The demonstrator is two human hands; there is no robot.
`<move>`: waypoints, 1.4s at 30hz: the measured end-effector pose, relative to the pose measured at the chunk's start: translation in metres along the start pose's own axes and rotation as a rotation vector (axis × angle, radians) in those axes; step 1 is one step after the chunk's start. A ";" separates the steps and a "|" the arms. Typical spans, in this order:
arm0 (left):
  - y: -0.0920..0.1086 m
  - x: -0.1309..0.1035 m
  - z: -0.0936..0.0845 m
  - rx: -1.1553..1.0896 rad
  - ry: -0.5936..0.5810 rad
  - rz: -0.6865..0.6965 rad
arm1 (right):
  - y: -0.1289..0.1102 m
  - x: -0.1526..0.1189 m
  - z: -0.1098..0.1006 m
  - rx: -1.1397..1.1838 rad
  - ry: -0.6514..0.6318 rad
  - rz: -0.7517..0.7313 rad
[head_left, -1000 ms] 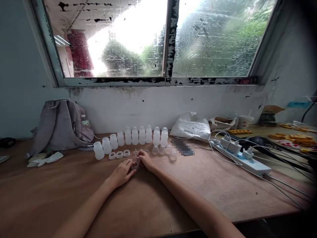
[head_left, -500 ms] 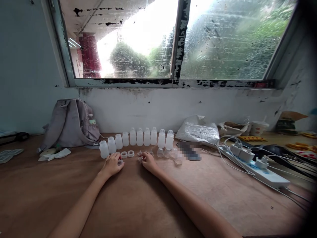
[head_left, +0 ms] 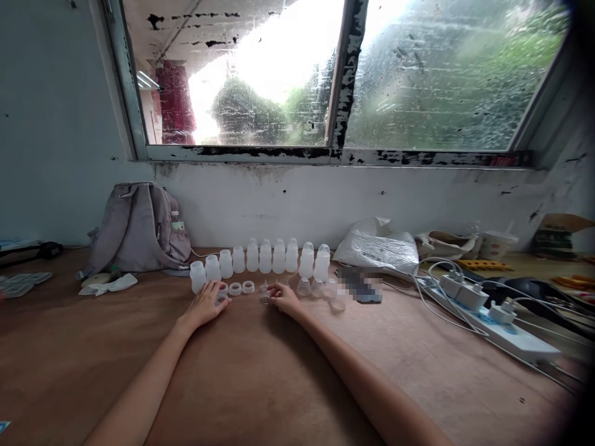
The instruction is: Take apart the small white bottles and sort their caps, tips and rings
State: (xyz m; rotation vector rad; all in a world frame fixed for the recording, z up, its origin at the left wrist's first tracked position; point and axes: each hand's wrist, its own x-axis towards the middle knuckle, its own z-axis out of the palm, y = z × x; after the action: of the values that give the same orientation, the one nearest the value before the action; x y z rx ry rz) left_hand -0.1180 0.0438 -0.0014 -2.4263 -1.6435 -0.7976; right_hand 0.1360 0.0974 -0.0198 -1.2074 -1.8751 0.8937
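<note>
The left hand [head_left: 203, 305] has carried a ring [head_left: 221, 299] leftward.

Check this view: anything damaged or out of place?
The window frame: black patches break up its pale surface, like peeling paint. Nothing else clearly stands out; the bottles stand upright in a curved row.

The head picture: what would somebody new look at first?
Probably the big window, high in the wall. Below it, a row of white bottles stands at the back of the table. In front of them, the left hand is at a ring, and the right hand at small clear pieces.
</note>
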 end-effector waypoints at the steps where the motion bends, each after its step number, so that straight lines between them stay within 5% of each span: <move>1: 0.001 0.000 0.002 -0.008 -0.004 0.000 | 0.002 0.001 -0.001 0.031 -0.027 0.003; 9: 0.006 0.004 0.020 -0.025 -0.033 0.023 | 0.008 0.007 -0.002 0.193 -0.068 0.051; 21: 0.006 0.003 0.021 0.031 -0.131 0.000 | 0.005 0.003 -0.004 0.178 -0.050 0.029; 30: 0.015 0.004 0.016 0.054 0.035 0.008 | -0.002 -0.010 -0.006 0.263 0.153 0.016; 34: 0.031 0.033 0.009 0.095 0.163 0.001 | -0.007 -0.032 -0.018 0.325 0.114 0.050; 42: 0.051 0.148 0.000 0.249 0.236 -0.090 | -0.007 -0.057 -0.042 0.546 -0.028 0.141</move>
State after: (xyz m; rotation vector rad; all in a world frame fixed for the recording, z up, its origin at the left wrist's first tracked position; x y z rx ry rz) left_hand -0.0317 0.1470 0.0792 -2.0213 -1.6590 -0.8013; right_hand 0.1862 0.0488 -0.0040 -0.9908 -1.4360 1.3931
